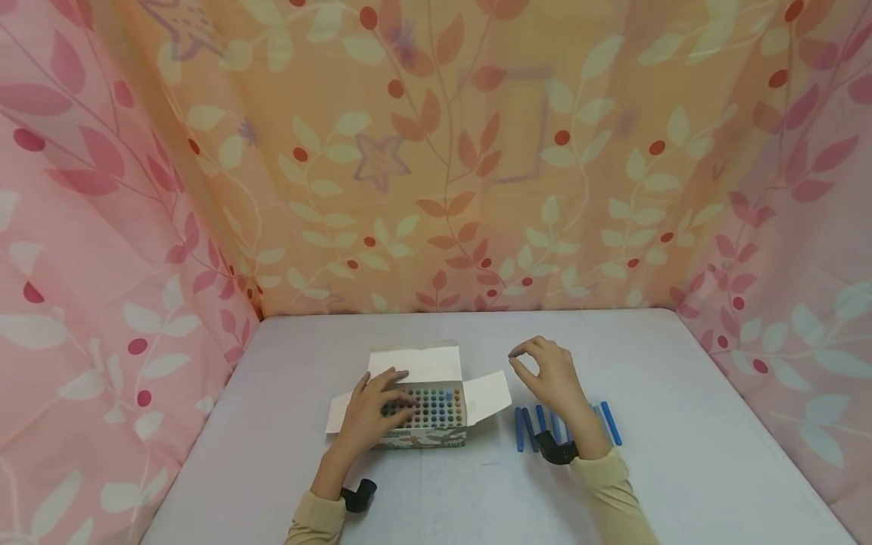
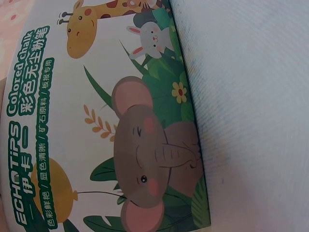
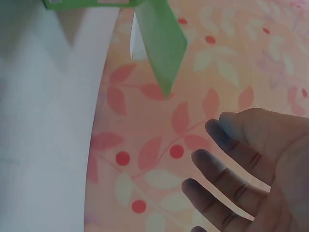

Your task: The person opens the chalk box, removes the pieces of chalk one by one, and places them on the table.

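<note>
An uncapped carton of colored chalk point(image 1: 429, 437) stands on the table, its flaps spread and rows of chalk ends showing. One blue chalk stick point(image 1: 449, 395) pokes up above the others at the back right. My left hand point(image 1: 370, 412) lies over the box's left part, fingers spread, hiding some rows. Right of the box my right hand point(image 1: 555, 378) is raised, with thumb and forefinger tips close together and no chalk visible between them. Dark bluish smudges mark its fingertips point(image 3: 207, 159). Below that wrist, several blue chalk sticks point(image 1: 529, 430) lie side by side, partly covered by the forearm.
The carton's right flap point(image 1: 487, 396) sticks out toward the right hand; its back flap point(image 1: 415, 363) stands up behind. A white cloth covers the table point(image 1: 477, 499). Patterned curtains point(image 1: 450, 189) hang close behind and along both sides. Black cameras sit on both wrists.
</note>
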`<action>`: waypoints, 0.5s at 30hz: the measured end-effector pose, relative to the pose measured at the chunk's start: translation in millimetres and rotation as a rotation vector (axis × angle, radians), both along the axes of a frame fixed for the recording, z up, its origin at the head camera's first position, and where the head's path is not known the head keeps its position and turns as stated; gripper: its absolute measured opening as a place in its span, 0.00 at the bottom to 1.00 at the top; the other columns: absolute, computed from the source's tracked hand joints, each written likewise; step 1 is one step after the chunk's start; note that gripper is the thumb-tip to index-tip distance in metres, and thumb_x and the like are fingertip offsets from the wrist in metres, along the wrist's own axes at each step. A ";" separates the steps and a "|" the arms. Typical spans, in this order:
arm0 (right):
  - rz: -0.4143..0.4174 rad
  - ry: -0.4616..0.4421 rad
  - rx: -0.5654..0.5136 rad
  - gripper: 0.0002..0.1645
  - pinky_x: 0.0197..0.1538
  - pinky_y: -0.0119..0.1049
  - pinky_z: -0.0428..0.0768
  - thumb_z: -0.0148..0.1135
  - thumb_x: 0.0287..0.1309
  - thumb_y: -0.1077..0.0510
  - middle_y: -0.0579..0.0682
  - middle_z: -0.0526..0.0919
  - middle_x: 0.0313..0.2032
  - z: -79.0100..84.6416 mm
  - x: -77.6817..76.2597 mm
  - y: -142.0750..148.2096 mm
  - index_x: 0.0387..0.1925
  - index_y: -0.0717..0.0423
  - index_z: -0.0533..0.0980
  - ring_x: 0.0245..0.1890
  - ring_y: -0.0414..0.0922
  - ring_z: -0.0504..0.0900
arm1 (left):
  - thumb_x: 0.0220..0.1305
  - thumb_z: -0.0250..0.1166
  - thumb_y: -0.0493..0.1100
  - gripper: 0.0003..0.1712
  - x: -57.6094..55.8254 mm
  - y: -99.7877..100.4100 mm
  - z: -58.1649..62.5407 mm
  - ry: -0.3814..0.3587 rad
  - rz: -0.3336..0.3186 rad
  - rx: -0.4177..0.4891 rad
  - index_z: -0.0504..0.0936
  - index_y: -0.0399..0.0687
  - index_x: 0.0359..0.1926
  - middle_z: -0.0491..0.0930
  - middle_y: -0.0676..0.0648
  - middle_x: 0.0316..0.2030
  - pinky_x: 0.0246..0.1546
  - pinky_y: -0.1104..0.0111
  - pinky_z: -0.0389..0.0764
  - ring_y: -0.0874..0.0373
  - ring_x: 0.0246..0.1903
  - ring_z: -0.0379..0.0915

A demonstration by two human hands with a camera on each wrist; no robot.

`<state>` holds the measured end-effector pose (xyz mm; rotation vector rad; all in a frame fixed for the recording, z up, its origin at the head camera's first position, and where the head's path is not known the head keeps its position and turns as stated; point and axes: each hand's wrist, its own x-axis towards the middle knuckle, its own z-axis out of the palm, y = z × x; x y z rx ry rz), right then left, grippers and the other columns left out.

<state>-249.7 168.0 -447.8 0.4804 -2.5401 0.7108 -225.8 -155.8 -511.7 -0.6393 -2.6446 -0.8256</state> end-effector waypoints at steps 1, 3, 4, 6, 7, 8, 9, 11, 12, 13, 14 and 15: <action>0.007 -0.006 -0.002 0.04 0.48 0.56 0.72 0.65 0.54 0.54 0.48 0.80 0.36 0.1 0.3 -3.9 0.32 0.49 0.81 0.40 0.52 0.77 | 0.53 0.69 0.53 0.06 -0.1 -0.1 0.0 0.002 -0.001 0.000 0.85 0.62 0.33 0.71 0.53 0.60 0.69 0.47 0.47 0.50 0.66 0.57; 0.026 -0.011 -0.002 0.04 0.48 0.55 0.72 0.65 0.54 0.54 0.48 0.80 0.36 0.0 1.0 -11.8 0.32 0.49 0.81 0.40 0.51 0.77 | 0.52 0.69 0.52 0.06 -0.4 -0.4 -0.1 0.006 -0.002 0.000 0.85 0.62 0.33 0.71 0.53 0.59 0.69 0.46 0.48 0.50 0.66 0.57; 0.035 -0.009 0.000 0.04 0.48 0.54 0.72 0.65 0.54 0.53 0.47 0.80 0.36 -0.1 1.5 -16.0 0.32 0.48 0.81 0.40 0.50 0.76 | 0.52 0.69 0.52 0.06 -0.4 -0.5 -0.1 0.009 -0.003 0.001 0.85 0.62 0.33 0.72 0.52 0.59 0.68 0.46 0.48 0.50 0.66 0.58; 0.062 -0.010 0.000 0.03 0.47 0.53 0.72 0.65 0.54 0.54 0.46 0.79 0.36 -0.3 2.9 -24.5 0.31 0.47 0.81 0.40 0.50 0.75 | 0.52 0.70 0.52 0.06 -0.4 -0.7 -0.1 0.010 -0.005 0.004 0.85 0.62 0.33 0.72 0.52 0.59 0.68 0.46 0.48 0.49 0.66 0.58; 0.077 -0.004 0.003 0.03 0.46 0.52 0.72 0.66 0.54 0.54 0.45 0.79 0.36 -0.8 3.6 -28.6 0.31 0.47 0.81 0.39 0.49 0.75 | 0.52 0.70 0.52 0.06 -0.4 -0.8 0.0 0.008 -0.005 0.006 0.85 0.62 0.33 0.72 0.52 0.59 0.69 0.46 0.47 0.49 0.66 0.58; 0.089 0.003 0.008 0.02 0.46 0.51 0.73 0.66 0.53 0.54 0.45 0.79 0.35 -1.5 4.1 -32.9 0.30 0.46 0.81 0.39 0.49 0.75 | 0.52 0.70 0.52 0.06 -0.4 -0.8 0.0 0.007 -0.006 0.007 0.85 0.62 0.33 0.72 0.52 0.59 0.69 0.46 0.47 0.49 0.66 0.58; 0.103 0.010 0.015 0.02 0.45 0.50 0.73 0.67 0.52 0.55 0.45 0.79 0.35 -2.1 4.8 -37.0 0.30 0.46 0.81 0.39 0.48 0.75 | 0.52 0.70 0.52 0.06 -0.5 -0.7 0.0 0.007 -0.006 0.007 0.85 0.62 0.33 0.72 0.51 0.59 0.69 0.46 0.47 0.49 0.65 0.58; 0.133 0.022 0.027 0.02 0.43 0.49 0.74 0.68 0.51 0.55 0.45 0.79 0.35 -3.8 5.9 -44.8 0.29 0.45 0.81 0.38 0.48 0.75 | 0.52 0.69 0.52 0.06 -0.8 -0.6 -0.1 0.007 -0.006 0.004 0.85 0.62 0.33 0.72 0.52 0.59 0.69 0.46 0.47 0.49 0.66 0.58; 0.146 0.029 0.039 0.02 0.42 0.48 0.74 0.68 0.51 0.55 0.45 0.79 0.35 -5.0 6.3 -48.5 0.29 0.45 0.81 0.37 0.47 0.75 | 0.52 0.69 0.52 0.06 -0.9 -0.5 -0.2 0.006 -0.005 0.003 0.85 0.62 0.33 0.72 0.52 0.59 0.69 0.46 0.47 0.49 0.66 0.57; 0.158 0.030 0.051 0.02 0.42 0.48 0.74 0.68 0.50 0.54 0.45 0.79 0.35 -5.9 6.8 -51.9 0.29 0.45 0.81 0.37 0.47 0.74 | 0.53 0.69 0.52 0.06 -1.1 -0.4 -0.3 0.006 -0.005 0.002 0.85 0.62 0.33 0.72 0.52 0.59 0.69 0.46 0.47 0.49 0.66 0.57; 0.171 0.025 0.059 0.02 0.42 0.48 0.74 0.68 0.50 0.54 0.45 0.79 0.35 -6.8 7.4 -55.1 0.28 0.45 0.82 0.37 0.47 0.74 | 0.53 0.69 0.52 0.06 -1.2 -0.3 -0.5 0.007 -0.006 0.000 0.85 0.62 0.33 0.71 0.52 0.59 0.69 0.46 0.47 0.49 0.66 0.57; 0.182 0.019 0.070 0.02 0.42 0.48 0.74 0.68 0.50 0.54 0.45 0.79 0.36 -7.7 8.0 -58.0 0.28 0.45 0.82 0.37 0.47 0.74 | 0.53 0.69 0.52 0.06 -1.2 -0.2 -0.5 0.008 -0.006 0.000 0.85 0.62 0.33 0.71 0.52 0.59 0.69 0.46 0.47 0.49 0.66 0.57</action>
